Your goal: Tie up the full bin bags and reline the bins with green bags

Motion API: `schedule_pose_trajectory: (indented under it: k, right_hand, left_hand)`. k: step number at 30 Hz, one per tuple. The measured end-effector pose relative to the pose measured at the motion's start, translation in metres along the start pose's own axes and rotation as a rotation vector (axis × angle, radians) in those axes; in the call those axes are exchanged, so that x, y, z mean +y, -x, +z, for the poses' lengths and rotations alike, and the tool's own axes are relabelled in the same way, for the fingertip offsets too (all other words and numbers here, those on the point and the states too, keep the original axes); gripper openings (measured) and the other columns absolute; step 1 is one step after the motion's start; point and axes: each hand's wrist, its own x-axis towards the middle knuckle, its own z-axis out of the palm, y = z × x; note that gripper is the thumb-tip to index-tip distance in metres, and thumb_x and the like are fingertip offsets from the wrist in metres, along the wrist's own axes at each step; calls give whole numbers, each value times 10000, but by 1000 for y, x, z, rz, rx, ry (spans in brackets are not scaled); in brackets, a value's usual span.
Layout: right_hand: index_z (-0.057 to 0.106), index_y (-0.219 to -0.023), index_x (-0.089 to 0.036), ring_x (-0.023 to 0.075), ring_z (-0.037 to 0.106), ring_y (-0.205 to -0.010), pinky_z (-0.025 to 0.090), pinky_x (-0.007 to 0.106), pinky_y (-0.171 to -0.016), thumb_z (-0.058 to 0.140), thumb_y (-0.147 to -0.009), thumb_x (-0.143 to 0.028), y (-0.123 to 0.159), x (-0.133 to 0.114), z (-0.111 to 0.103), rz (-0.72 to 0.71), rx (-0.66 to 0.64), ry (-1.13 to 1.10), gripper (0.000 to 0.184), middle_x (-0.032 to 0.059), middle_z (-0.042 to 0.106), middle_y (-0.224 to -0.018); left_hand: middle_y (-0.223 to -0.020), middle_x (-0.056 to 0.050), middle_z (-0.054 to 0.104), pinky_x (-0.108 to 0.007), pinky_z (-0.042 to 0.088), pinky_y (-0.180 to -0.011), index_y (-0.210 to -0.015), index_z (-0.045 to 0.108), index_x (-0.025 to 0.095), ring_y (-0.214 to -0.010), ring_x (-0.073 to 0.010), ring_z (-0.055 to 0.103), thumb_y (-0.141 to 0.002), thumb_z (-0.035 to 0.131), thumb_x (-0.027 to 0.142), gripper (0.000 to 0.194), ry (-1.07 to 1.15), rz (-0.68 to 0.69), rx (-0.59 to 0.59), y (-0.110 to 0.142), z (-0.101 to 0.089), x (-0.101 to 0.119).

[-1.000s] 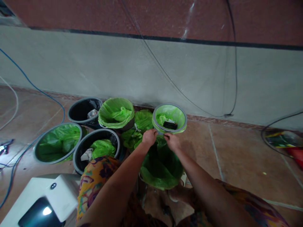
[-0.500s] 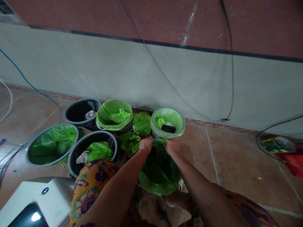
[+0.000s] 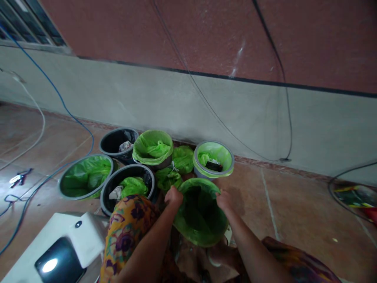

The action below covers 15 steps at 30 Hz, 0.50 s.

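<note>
Between my knees a green bin bag (image 3: 203, 232) hangs with its mouth spread in a wide round, dark inside. Whether a bin stands under it is hard to make out. My left hand (image 3: 174, 197) has its fingers closed on the left side of the bag's rim. On the opposite side my right hand (image 3: 224, 199) grips the rim too. Just beyond the hands stands a grey-rimmed bin (image 3: 213, 159) with a light green liner and a black item inside. A knotted green bag (image 3: 168, 177) lies near my left hand.
More bins crowd the left: a green-lined one (image 3: 62, 184), a black-lined one (image 3: 103, 196), a dark one (image 3: 110, 147) and a light green one (image 3: 138, 147). A white appliance-like object (image 3: 44, 236) sits at lower left. A blue cable (image 3: 60, 96) crosses the floor; a wall (image 3: 147, 90) rises behind.
The bag's mouth has become rounder and wider. My hands have moved from its far edge, apart and nearer to me, onto its sides. The camera view has shifted left and up.
</note>
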Motion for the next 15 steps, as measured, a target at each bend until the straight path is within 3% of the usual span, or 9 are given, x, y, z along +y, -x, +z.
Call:
schedule_pose_trajectory:
  k: [2,5,10,12,15]
  right_hand:
    - [658,-1122,-104,242,662,-1075,483,277,-843,411,-958,-252,13,1,5,90,-8,10,331,178,699,-1113]
    - [654,-1133,-100,253,660,-1087,484,285,-845,382,-965,-251,37,4,14,181,-17,-42,354,179,693,-1134]
    - [584,-1255,-91,284,663,-1072,504,333,-841,433,-936,-324,61,5,13,258,21,-186,423,196,684,-1152]
    - [516,-1336,-58,296,623,-1144,487,347,-902,455,-927,-343,57,-4,2,225,124,-180,501,220,641,-1234]
    - [517,-1353,-87,273,590,-1188,443,337,-977,395,-961,-328,37,-28,-19,49,218,-149,477,184,617,-1293]
  left_hand:
    - [-1146,-168,695,-339,506,-840,-1096,657,148,-1095,-285,655,-866,487,176,287,8,44,-31,-3,1,-2]
    - [-1136,-135,709,-302,497,-859,-1167,634,171,-1090,-247,662,-862,466,122,352,29,154,-2,-11,-1,-1]
    - [-1217,-156,670,-329,485,-905,-1336,506,141,-1133,-261,637,-867,537,228,478,47,204,59,-17,-7,3]
    - [-1271,-156,639,-343,474,-933,-1349,492,145,-1172,-270,611,-874,563,318,510,64,230,118,-18,-7,5]
    - [-1292,-144,629,-329,448,-977,-1327,524,145,-1200,-251,590,-923,504,390,473,88,309,193,-22,-4,11]
